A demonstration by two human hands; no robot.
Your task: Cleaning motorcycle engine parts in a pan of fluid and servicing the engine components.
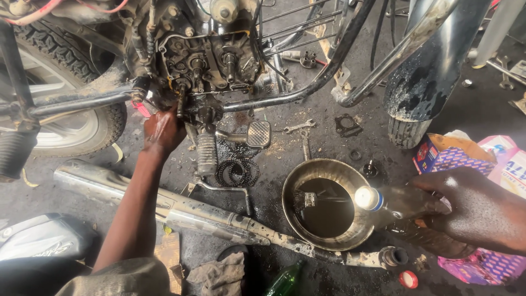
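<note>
Your left hand [163,130] grips a part under the open engine [208,60], upper left; your right hand [476,211] grasps 1 bottle [392,201] over the oily metal bowl [323,203].

The floor [482,109] is dark grey concrete, stained with oil and black grease, and it looks wet in several places. Daylight comes from the top, so the metal parts shine a little. At the upper left edge of the floor stands a black rubber motorcycle tyre [82,82] with a silver rim. A long chrome exhaust pipe [164,205] lies across the lower middle of the floor. Near the centre lie a small steel spanner [299,126] and a flat dark gasket [347,125]. At the bottom edge I see a dirty grey rag [222,275], a green glass bottle [285,280] and a small red cap [408,279].
</note>
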